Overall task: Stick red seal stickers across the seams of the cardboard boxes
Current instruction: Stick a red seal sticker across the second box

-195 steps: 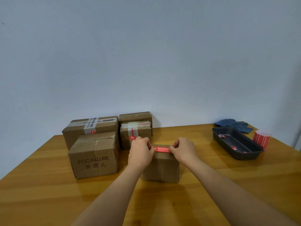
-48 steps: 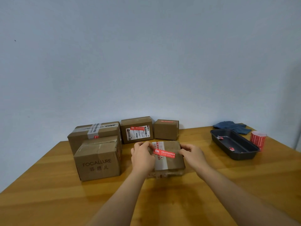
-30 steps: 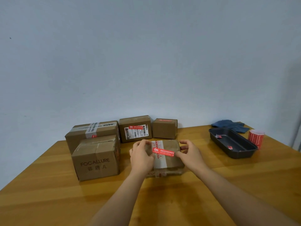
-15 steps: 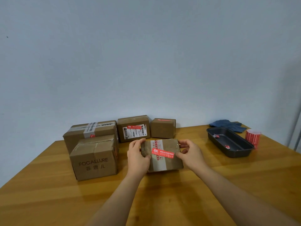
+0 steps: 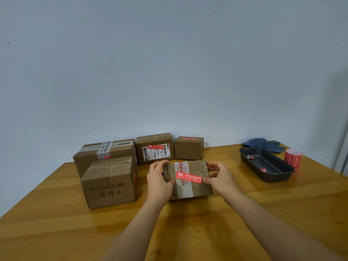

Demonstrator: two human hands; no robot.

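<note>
I hold a flat cardboard box (image 5: 195, 187) between both hands at the middle of the wooden surface (image 5: 56, 232), its broad taped face tipped up toward me and its lower edge at or just above the wood. My left hand (image 5: 160, 182) has its grip clamped on the box's left end, fingers over the top corner and thumb on the front face. My right hand (image 5: 219, 178) grips the right end, fingers curled round the far edge, thumb pressing the right tip of a red seal sticker (image 5: 188, 177). The sticker lies slightly slanted across the pale printed tape strip (image 5: 183, 193) that runs down the box's face.

To my left stands a box printed FOCALLURE (image 5: 110, 183), brown tape over its top seam. Just behind it sits a longer box (image 5: 88, 159) with a white tape band and a bit of red at its front edge. Against the wall stand a box with a shipping label (image 5: 155, 148), a red sticker stuck over the label, and beside it a small box (image 5: 188, 148) with a red strip on top.

To my right lies a dark tray (image 5: 282, 172) holding a few red scraps. A roll of red stickers (image 5: 292, 159) stands just beyond the tray's far side, and a blue cloth (image 5: 263, 144) lies near the wall.
</note>
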